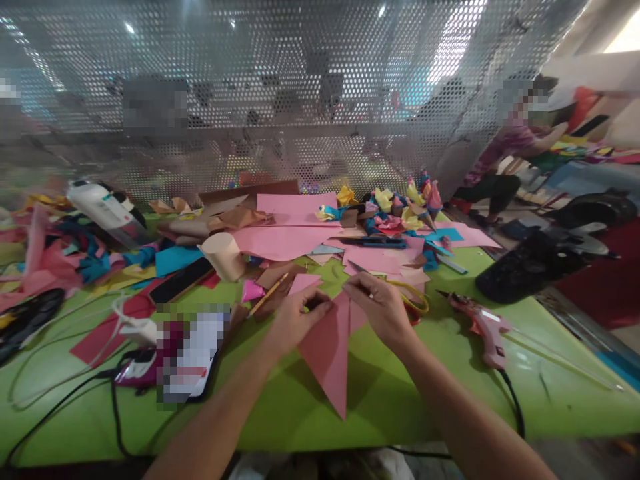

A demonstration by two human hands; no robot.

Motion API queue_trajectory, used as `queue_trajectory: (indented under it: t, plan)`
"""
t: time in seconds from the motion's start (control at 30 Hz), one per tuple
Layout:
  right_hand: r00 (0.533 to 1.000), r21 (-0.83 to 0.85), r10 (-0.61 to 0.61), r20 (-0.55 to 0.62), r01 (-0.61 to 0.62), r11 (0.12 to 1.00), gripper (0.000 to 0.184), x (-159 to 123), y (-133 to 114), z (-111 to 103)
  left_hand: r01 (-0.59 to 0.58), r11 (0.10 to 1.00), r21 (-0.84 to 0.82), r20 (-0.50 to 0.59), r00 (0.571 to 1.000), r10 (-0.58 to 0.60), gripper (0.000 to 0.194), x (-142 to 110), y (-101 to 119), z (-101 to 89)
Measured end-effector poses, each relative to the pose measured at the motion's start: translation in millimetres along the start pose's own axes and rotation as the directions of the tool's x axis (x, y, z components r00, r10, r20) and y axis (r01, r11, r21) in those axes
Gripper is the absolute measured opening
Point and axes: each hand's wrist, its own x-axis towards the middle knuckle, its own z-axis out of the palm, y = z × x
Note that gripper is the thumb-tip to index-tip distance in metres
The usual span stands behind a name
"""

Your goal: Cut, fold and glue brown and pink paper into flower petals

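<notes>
Both hands hold one piece of pink paper (327, 357) with a crease or edge running down it and a point facing me. My left hand (299, 317) pinches its upper left edge, and my right hand (379, 305) pinches the upper right part near the crease. By my right hand lie scissors (417, 300) with yellow handles, partly hidden behind the fingers. A pencil (269, 295) rests on brown paper scraps beyond my left hand. Farther right, a pink glue gun (487, 330) lies on the green table (400, 407).
Pink sheets (290, 239), folded paper flowers (387, 203) and a beige paper roll (223, 257) cover the back. A phone (200, 353), power strip and cables are at left. A dark bottle (530, 263) lies at right. A perforated metal screen (300, 100) stands behind; another person sits beyond, right.
</notes>
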Motion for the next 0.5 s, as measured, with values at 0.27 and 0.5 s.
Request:
queue_trajectory:
  t: [0.27,0.5]
  plan:
    - [0.967,0.147,0.021,-0.253,0.017,0.989,0.024,13.5,2.4,-19.0,0.012,1.000,-0.015,-0.026,1.000,-0.012,0.026,7.0,-4.3,-14.5]
    - [0.955,0.217,0.062,-0.289,0.002,0.976,0.027,16.5,11.9,-24.2,-0.067,0.997,-0.028,-0.079,0.995,0.065,0.027,6.0,-6.5,-22.5]
